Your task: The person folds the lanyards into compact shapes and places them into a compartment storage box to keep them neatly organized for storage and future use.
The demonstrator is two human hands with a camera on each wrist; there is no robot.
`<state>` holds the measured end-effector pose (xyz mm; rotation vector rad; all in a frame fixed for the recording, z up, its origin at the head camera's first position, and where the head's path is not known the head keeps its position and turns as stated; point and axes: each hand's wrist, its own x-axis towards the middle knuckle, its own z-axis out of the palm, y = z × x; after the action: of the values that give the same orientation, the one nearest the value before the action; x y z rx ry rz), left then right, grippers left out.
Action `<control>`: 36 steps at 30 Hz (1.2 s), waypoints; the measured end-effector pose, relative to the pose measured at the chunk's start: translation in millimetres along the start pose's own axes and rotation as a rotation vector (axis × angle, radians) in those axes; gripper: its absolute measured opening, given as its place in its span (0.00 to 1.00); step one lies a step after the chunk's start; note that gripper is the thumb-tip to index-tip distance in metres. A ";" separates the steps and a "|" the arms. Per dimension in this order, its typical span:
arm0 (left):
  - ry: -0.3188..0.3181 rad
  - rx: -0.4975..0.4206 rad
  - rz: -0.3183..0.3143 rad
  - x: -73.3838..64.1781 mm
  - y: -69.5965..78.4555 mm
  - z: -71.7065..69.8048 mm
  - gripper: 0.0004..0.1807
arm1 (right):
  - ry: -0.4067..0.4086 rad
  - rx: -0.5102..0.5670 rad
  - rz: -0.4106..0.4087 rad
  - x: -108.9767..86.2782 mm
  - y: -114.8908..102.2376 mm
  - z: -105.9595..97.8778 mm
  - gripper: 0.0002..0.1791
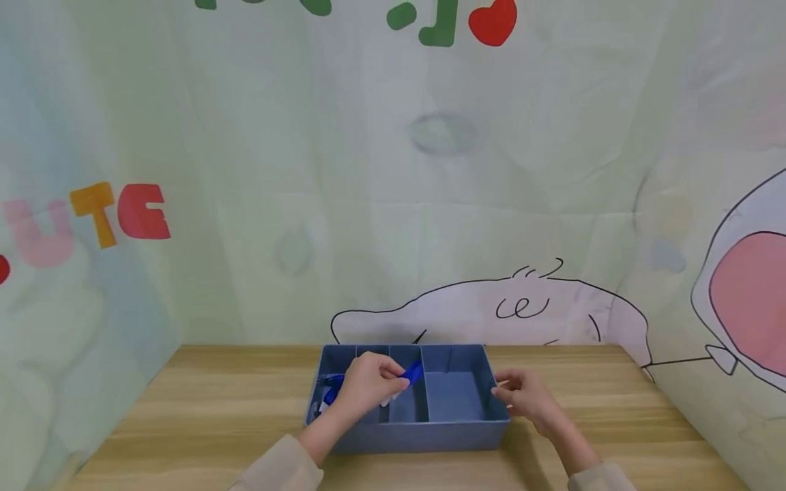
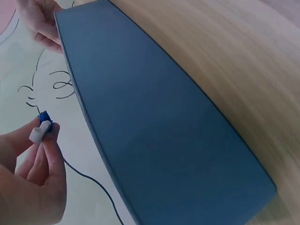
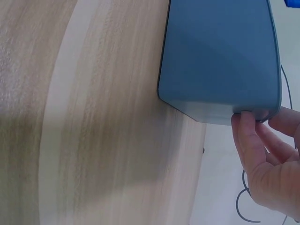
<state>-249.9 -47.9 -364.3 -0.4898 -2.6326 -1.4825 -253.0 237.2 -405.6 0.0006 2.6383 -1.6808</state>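
Left hand (image 1: 370, 383): fingers pinch a blue-and-white item (image 1: 414, 373), over the narrow compartment next to the widest one in a box (image 1: 424, 438) on the counter (image 1: 245, 395). Right hand (image 1: 525, 394): fingers grip the box's right end. Item probably light, stiff, smooth; fingertip pinch suits. Box likely rigid plastic; take by end walls. No label legible on either; backdrop letters (image 1: 98, 215) roughly "UTE".

Muted, diffuse light with soft shadows
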 end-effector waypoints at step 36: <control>0.116 0.988 0.285 48.2 -43.0 67.6 0.11 | 0.147 0.066 0.069 -0.6 2.3 11.7 0.13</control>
<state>-303.2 -0.1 -424.4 -0.5800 -2.6260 -0.0496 -252.2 227.6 -412.6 0.2216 2.6472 -1.8104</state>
